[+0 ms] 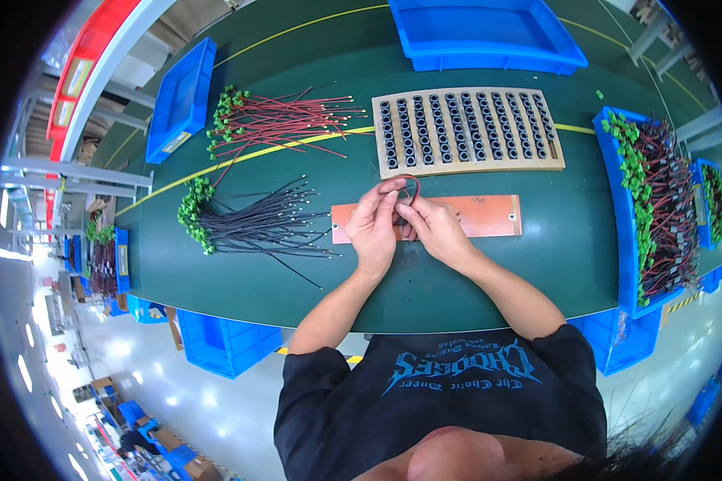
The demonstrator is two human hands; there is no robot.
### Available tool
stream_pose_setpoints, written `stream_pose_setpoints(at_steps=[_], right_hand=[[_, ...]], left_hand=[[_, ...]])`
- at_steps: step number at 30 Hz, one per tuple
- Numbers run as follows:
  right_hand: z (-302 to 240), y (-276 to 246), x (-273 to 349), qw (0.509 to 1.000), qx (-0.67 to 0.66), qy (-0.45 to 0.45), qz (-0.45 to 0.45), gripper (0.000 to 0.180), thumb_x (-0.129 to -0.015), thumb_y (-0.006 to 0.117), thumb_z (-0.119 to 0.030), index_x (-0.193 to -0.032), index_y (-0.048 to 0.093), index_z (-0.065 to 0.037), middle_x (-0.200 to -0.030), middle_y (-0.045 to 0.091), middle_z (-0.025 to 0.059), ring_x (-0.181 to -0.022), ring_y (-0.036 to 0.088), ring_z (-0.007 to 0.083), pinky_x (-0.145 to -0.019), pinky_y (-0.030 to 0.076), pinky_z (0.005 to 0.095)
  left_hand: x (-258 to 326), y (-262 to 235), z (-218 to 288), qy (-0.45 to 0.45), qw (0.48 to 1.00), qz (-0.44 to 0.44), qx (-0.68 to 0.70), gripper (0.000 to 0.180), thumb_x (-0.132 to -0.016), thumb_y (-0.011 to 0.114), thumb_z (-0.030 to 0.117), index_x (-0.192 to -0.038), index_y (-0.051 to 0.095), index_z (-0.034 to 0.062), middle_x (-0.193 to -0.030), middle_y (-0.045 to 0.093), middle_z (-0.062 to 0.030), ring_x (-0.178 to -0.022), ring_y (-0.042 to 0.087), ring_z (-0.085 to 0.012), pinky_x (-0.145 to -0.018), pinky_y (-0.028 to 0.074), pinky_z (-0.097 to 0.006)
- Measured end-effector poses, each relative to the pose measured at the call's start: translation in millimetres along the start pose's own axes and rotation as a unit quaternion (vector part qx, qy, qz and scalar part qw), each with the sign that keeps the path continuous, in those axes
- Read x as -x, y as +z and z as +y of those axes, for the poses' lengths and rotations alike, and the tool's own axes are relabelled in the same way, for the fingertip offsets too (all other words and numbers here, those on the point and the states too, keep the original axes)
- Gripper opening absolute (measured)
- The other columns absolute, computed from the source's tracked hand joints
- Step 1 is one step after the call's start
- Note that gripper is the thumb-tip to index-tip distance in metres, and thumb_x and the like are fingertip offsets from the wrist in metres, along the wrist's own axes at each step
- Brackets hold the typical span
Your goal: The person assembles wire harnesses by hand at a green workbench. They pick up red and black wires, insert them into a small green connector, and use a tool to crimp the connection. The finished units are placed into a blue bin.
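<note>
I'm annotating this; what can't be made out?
Head view, ends of looped wire: hidden by left hand and right hand.
Head view, middle of orange board: covered by both hands.
Head view, far side of upper blue tray: cut by top edge.
Head view, insides of black sockets: too small.

A green table [473, 280] carries red wires [293, 122] and black wires [257, 220]; a pale socketed block [477, 168]; an orange board [493, 218]; blue bins [489, 61].

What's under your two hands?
An orange board, lying on the green table. The left hand and right hand cover part of its middle, so anything there can't be seen; a dark red wire loops beyond them.
</note>
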State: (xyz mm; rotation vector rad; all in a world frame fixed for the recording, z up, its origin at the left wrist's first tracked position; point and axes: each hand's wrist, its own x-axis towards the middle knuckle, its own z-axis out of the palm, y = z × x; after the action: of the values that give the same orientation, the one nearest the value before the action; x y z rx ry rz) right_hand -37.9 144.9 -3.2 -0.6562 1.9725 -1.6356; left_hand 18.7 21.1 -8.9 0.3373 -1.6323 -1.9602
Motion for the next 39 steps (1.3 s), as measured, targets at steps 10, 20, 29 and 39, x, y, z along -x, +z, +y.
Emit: stream_pose_setpoints(at_steps=[10, 20, 29, 39], right_hand=[[-33.0, -20.8, 17.7, 0.908, 0.382, -0.171, -0.030, 0.022, -0.087, 0.078, -0.017, -0.104, 0.075, -0.003, -0.094, 0.066, 0.0080, -0.088, 0.065, 0.0282, -0.079, 0.052, 0.0435], [-17.2, -55.7, -8.6, 0.909, 0.370, -0.190, 0.012, 0.023, -0.083, 0.082, -0.017, -0.100, 0.076, -0.003, -0.085, 0.070, 0.0118, -0.082, 0.064, 0.0295, -0.077, 0.051, 0.0418], [-16.5, -59.0, -3.6, 0.988, 0.086, 0.113, 0.066, 0.022, -0.094, 0.077, -0.015, -0.114, 0.077, -0.005, -0.091, 0.075, 0.0024, -0.080, 0.066, 0.0066, -0.066, 0.052, 0.0237], [4.3, -62.9, -4.0, 0.995, 0.000, 0.085, 0.047, 0.025, -0.096, 0.075, -0.011, -0.118, 0.074, 0.000, -0.098, 0.076, 0.0050, -0.088, 0.069, 0.0087, -0.073, 0.054, 0.0228]], left_hand=[[-1.9, -6.9, -29.3, 0.074, 0.996, -0.006, -0.044, 0.018, -0.101, 0.060, -0.003, -0.115, 0.071, -0.0012, -0.110, 0.070, -0.0101, -0.089, 0.067, -0.0128, -0.080, 0.057, -0.027], [-1.5, -4.3, -22.5, 0.016, 1.000, 0.004, 0.009, 0.015, -0.105, 0.053, -0.001, -0.116, 0.063, -0.0039, -0.106, 0.063, -0.0085, -0.090, 0.067, -0.0137, -0.084, 0.058, -0.028], [-3.4, -9.9, -29.1, -0.016, 0.999, -0.025, 0.022, 0.012, -0.107, 0.053, 0.003, -0.116, 0.059, -0.0029, -0.107, 0.065, -0.0095, -0.092, 0.069, -0.0147, -0.086, 0.059, -0.029], [-3.6, -9.2, -25.9, -0.029, 0.996, -0.059, 0.052, 0.012, -0.106, 0.055, 0.002, -0.116, 0.059, -0.0030, -0.108, 0.068, -0.0114, -0.093, 0.071, -0.0169, -0.087, 0.059, -0.030]])
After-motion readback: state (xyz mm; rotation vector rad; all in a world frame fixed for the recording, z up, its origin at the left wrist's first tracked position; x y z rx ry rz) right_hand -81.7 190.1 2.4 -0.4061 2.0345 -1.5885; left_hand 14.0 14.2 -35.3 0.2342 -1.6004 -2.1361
